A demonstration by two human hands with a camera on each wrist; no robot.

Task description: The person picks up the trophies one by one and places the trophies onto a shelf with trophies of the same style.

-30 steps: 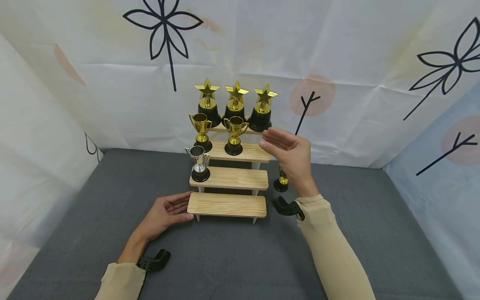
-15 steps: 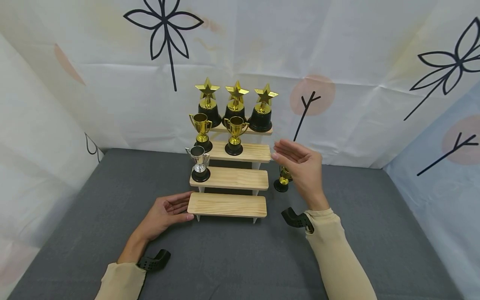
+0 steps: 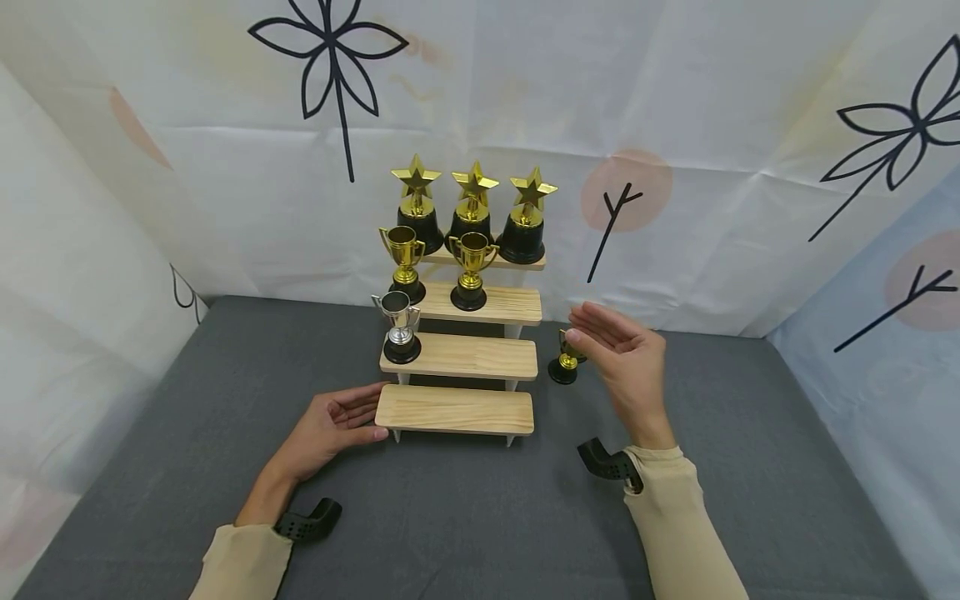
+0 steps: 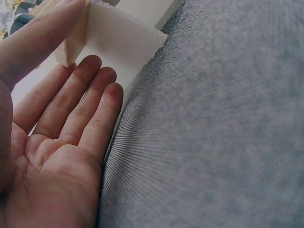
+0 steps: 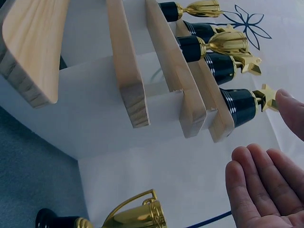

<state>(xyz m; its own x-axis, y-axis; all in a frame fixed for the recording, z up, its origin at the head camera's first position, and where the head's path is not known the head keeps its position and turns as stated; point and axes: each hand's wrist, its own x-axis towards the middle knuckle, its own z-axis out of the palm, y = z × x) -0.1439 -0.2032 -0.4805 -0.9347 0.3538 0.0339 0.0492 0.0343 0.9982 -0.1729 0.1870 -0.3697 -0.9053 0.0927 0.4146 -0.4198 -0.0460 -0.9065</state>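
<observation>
My left hand (image 3: 337, 423) rests on the grey cloth with fingers extended. Its fingertips touch the left end of the lowest step of a wooden tiered stand (image 3: 454, 410). My right hand (image 3: 624, 358) is right of the stand, fingers nearly straight and thumb apart, holding nothing. Just left of it a gold trophy cup (image 3: 567, 362) stands upright on the cloth, its upper part partly hidden by the hand in the head view. In the right wrist view that gold cup (image 5: 137, 216) shows at the bottom, apart from the fingers (image 5: 259, 185).
Three gold star trophies (image 3: 472, 204) stand on the top step. Two gold cups (image 3: 470, 271) are on the step below, at left and middle. A silver cup (image 3: 401, 325) sits at the left of the following step. A patterned white cloth (image 3: 712, 167) hangs behind.
My right hand has moved away from the upper steps, down and to the right, uncovering more of the gold cup on the table. My left hand has stayed in place.
</observation>
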